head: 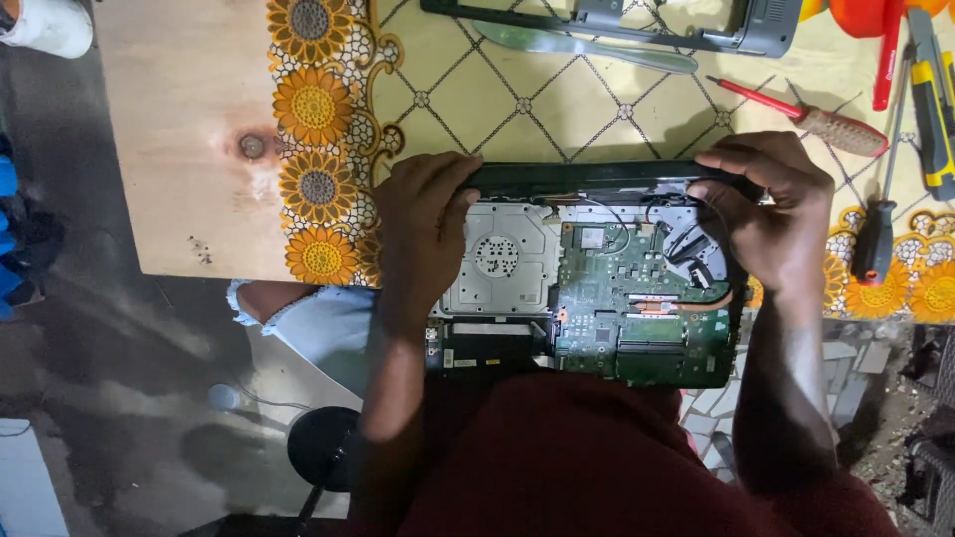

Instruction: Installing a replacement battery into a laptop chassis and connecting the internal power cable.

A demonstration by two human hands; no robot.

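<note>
At the near edge of the table (557, 109), an opened laptop (587, 288) with its green circuit board exposed is being gripped at both far corners: the left hand (423, 234) is closed over one, the right hand (771, 214) over the other. Screwdrivers (806, 117) are being kept toward the table's right edge.

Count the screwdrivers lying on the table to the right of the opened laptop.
2. A red-shafted screwdriver with a wooden handle lies above the right hand; a black-handled screwdriver lies beside that hand. Tools cut off at the frame's edge may include more.
</note>
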